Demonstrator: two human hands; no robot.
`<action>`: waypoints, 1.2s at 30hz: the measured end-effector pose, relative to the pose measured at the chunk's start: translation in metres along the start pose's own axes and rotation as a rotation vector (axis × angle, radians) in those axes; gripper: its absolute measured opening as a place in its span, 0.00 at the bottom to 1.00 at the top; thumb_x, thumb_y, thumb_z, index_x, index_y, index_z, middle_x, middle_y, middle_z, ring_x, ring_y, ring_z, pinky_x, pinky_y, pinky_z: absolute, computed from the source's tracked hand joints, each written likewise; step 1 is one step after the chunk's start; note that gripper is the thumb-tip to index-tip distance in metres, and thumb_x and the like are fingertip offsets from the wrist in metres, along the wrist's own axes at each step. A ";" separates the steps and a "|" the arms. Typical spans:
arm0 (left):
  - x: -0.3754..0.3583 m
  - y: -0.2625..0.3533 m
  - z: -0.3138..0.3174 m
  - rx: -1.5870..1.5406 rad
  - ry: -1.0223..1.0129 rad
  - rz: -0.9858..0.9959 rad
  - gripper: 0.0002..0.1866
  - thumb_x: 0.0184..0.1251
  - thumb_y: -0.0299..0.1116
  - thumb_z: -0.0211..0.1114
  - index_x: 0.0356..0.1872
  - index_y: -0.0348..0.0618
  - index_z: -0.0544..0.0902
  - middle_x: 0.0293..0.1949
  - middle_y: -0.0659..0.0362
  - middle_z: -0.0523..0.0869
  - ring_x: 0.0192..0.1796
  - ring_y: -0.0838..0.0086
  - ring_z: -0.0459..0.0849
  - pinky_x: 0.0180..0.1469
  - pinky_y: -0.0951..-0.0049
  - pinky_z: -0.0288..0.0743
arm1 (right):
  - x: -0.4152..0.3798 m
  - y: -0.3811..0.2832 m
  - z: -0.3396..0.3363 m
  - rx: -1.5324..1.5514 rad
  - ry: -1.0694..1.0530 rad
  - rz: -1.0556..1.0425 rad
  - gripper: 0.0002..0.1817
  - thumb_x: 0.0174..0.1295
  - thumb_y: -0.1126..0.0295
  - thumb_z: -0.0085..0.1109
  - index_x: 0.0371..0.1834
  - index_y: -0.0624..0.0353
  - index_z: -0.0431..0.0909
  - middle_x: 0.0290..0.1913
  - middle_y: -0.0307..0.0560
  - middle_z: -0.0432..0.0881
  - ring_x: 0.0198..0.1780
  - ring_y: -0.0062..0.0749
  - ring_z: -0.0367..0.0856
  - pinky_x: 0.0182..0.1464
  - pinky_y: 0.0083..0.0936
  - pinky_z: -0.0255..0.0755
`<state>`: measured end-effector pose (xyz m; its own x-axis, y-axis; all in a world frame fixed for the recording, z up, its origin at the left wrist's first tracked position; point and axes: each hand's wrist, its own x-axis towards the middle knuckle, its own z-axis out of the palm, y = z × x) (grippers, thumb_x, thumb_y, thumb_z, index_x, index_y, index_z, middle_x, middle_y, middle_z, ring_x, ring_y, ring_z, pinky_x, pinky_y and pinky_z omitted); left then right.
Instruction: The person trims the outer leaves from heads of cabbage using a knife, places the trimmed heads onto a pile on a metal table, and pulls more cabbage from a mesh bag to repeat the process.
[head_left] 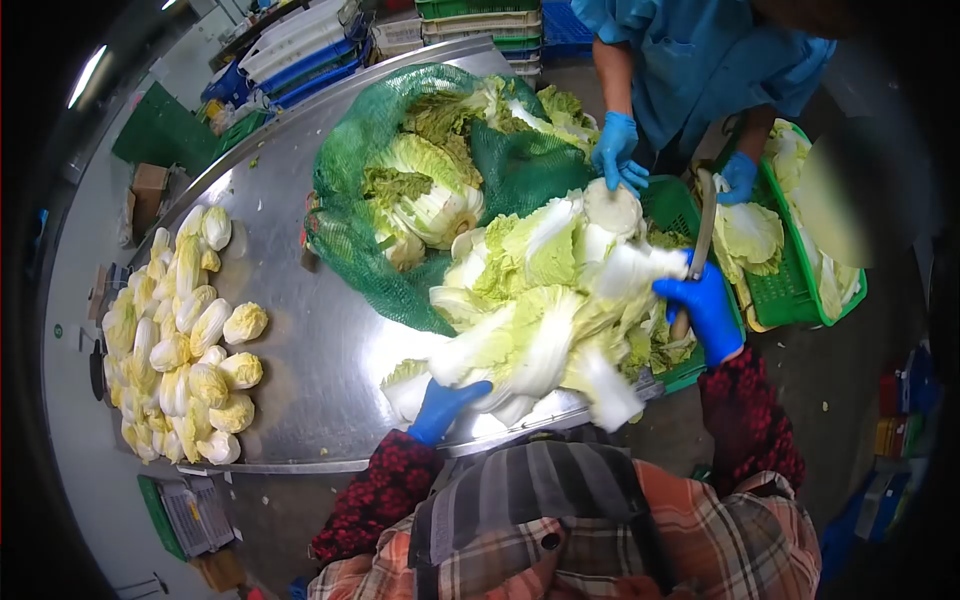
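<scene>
We are mid-trim on the cabbage [545, 300] at the bench [300, 330] edge — left hand [445, 405] cupped under it, right hand [705, 305] gripping the knife [700, 235] beside it. Next, we judge, a steady cut.

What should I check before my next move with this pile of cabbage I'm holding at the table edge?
1. Left hand under the cabbage pile: ok, it touches the lower leaves.
2. Right hand grip: ok, fingers clasp the far side; it also seems to hold a knife.
3. Blade clear of the co-worker's gloved hand: cannot tell, they look close.
4. Pile supported by the steel table: not ok, part overhangs the edge.
5. Green crate beside the pile: ok, open and holding leaves.
</scene>
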<state>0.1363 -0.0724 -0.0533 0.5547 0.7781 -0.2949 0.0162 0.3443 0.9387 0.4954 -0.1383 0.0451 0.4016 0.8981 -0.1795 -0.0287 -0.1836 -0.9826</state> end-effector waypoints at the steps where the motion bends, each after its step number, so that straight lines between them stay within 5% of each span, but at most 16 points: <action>1: 0.003 -0.002 0.000 -0.030 0.061 -0.071 0.30 0.53 0.25 0.67 0.58 0.32 0.67 0.53 0.54 0.76 0.54 0.71 0.75 0.55 0.73 0.70 | 0.009 -0.008 -0.002 0.013 0.037 -0.053 0.14 0.50 0.71 0.64 0.39 0.62 0.75 0.22 0.39 0.76 0.15 0.21 0.71 0.17 0.17 0.67; 7: 0.010 0.064 0.004 -0.282 0.122 0.133 0.28 0.53 0.23 0.64 0.58 0.32 0.68 0.54 0.52 0.76 0.55 0.68 0.76 0.58 0.69 0.69 | 0.046 -0.066 -0.027 -0.063 0.284 -0.131 0.12 0.53 0.62 0.64 0.26 0.53 0.71 0.16 0.32 0.67 0.13 0.15 0.64 0.16 0.15 0.57; 8: 0.010 0.073 -0.004 -0.128 0.165 0.163 0.30 0.50 0.22 0.66 0.58 0.32 0.68 0.54 0.51 0.76 0.55 0.68 0.75 0.58 0.69 0.69 | 0.058 -0.065 -0.047 -0.250 0.264 -0.023 0.15 0.51 0.64 0.67 0.38 0.57 0.74 0.27 0.39 0.75 0.25 0.21 0.75 0.27 0.15 0.69; 11: 0.020 0.089 -0.016 0.268 0.202 0.403 0.36 0.44 0.27 0.74 0.58 0.33 0.66 0.54 0.51 0.75 0.55 0.68 0.75 0.58 0.69 0.69 | 0.066 -0.048 -0.016 -0.558 0.254 -0.769 0.34 0.46 0.67 0.71 0.57 0.61 0.67 0.49 0.48 0.74 0.48 0.31 0.77 0.48 0.23 0.73; 12: 0.024 0.092 -0.013 0.285 0.219 0.427 0.37 0.43 0.28 0.75 0.57 0.34 0.66 0.54 0.51 0.75 0.55 0.68 0.75 0.58 0.69 0.69 | 0.041 -0.060 0.023 -0.179 -0.073 -0.419 0.48 0.42 0.68 0.75 0.67 0.62 0.56 0.59 0.53 0.69 0.53 0.36 0.75 0.53 0.30 0.71; 13: 0.027 0.094 -0.008 0.304 0.234 0.447 0.38 0.42 0.29 0.76 0.57 0.34 0.66 0.53 0.52 0.75 0.55 0.68 0.75 0.58 0.69 0.69 | 0.026 -0.054 0.053 -0.719 -0.055 -0.651 0.48 0.43 0.64 0.73 0.68 0.56 0.55 0.62 0.56 0.67 0.55 0.44 0.75 0.56 0.34 0.69; 15: 0.027 0.093 -0.004 0.346 0.229 0.491 0.40 0.40 0.31 0.77 0.57 0.34 0.66 0.53 0.52 0.75 0.54 0.69 0.75 0.58 0.68 0.69 | 0.012 -0.036 0.103 -0.630 -0.322 -0.621 0.45 0.45 0.61 0.71 0.68 0.48 0.57 0.65 0.55 0.64 0.57 0.50 0.73 0.57 0.36 0.68; 17: 0.023 0.086 -0.004 0.396 0.181 0.525 0.41 0.38 0.33 0.78 0.56 0.34 0.66 0.52 0.52 0.75 0.55 0.69 0.74 0.57 0.68 0.69 | 0.025 -0.021 0.114 -0.727 -0.580 -0.533 0.39 0.48 0.69 0.67 0.67 0.50 0.61 0.67 0.50 0.62 0.64 0.42 0.67 0.61 0.29 0.64; 18: 0.018 0.086 -0.005 0.488 0.213 0.516 0.42 0.34 0.36 0.79 0.55 0.37 0.68 0.51 0.50 0.75 0.54 0.64 0.75 0.57 0.65 0.69 | 0.033 -0.009 0.109 -0.553 -0.566 -0.530 0.29 0.49 0.75 0.62 0.59 0.50 0.72 0.60 0.47 0.72 0.59 0.37 0.72 0.57 0.26 0.68; 19: 0.013 0.088 -0.007 0.634 0.198 0.573 0.41 0.33 0.37 0.79 0.54 0.38 0.69 0.50 0.49 0.75 0.54 0.62 0.75 0.57 0.64 0.69 | 0.044 0.006 0.109 -0.368 -0.463 -0.428 0.19 0.49 0.75 0.59 0.47 0.54 0.78 0.42 0.46 0.81 0.41 0.32 0.80 0.45 0.24 0.73; 21: 0.006 0.092 -0.016 0.931 0.154 0.693 0.41 0.31 0.39 0.79 0.53 0.40 0.71 0.50 0.47 0.74 0.54 0.57 0.74 0.56 0.62 0.70 | 0.054 0.014 0.094 -0.343 -0.430 -0.304 0.15 0.48 0.78 0.57 0.42 0.58 0.78 0.34 0.45 0.81 0.34 0.27 0.78 0.41 0.22 0.72; 24: -0.003 0.090 -0.009 0.975 0.140 0.746 0.40 0.30 0.42 0.78 0.52 0.44 0.73 0.51 0.44 0.72 0.53 0.49 0.73 0.55 0.57 0.70 | 0.091 0.057 0.067 -0.095 -0.122 -0.062 0.17 0.47 0.77 0.58 0.44 0.64 0.76 0.37 0.50 0.82 0.36 0.32 0.80 0.43 0.24 0.73; 27: -0.009 0.093 -0.008 1.050 0.145 0.816 0.39 0.31 0.43 0.78 0.52 0.46 0.73 0.53 0.42 0.70 0.53 0.47 0.73 0.53 0.54 0.71 | 0.075 0.042 0.050 -0.493 0.158 -0.365 0.31 0.50 0.65 0.67 0.57 0.64 0.69 0.45 0.48 0.80 0.42 0.31 0.79 0.46 0.25 0.72; 29: -0.014 0.096 -0.008 1.074 0.170 0.824 0.40 0.31 0.43 0.78 0.52 0.46 0.73 0.53 0.42 0.70 0.54 0.47 0.73 0.53 0.54 0.71 | 0.057 0.035 0.054 -0.352 -0.022 -0.476 0.37 0.51 0.59 0.67 0.63 0.59 0.63 0.42 0.45 0.79 0.33 0.24 0.78 0.36 0.20 0.73; 32: -0.014 0.099 -0.007 0.987 0.190 0.881 0.42 0.29 0.43 0.79 0.53 0.47 0.72 0.55 0.42 0.69 0.55 0.47 0.73 0.54 0.54 0.70 | 0.016 0.022 0.075 0.041 -0.440 0.218 0.42 0.55 0.53 0.63 0.70 0.51 0.52 0.37 0.41 0.78 0.16 0.12 0.63 0.15 0.13 0.59; 36: -0.009 0.136 -0.003 0.920 0.119 1.082 0.45 0.31 0.45 0.80 0.57 0.46 0.69 0.60 0.42 0.66 0.60 0.48 0.69 0.59 0.53 0.67 | 0.006 0.029 0.095 0.565 -0.454 0.460 0.34 0.57 0.52 0.58 0.64 0.52 0.60 0.25 0.38 0.74 0.12 0.21 0.66 0.14 0.18 0.64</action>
<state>0.1310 -0.0315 0.0764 0.5706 0.4875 0.6609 0.1875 -0.8608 0.4731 0.4096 -0.1004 0.0106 -0.1634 0.8784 -0.4490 -0.5992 -0.4500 -0.6622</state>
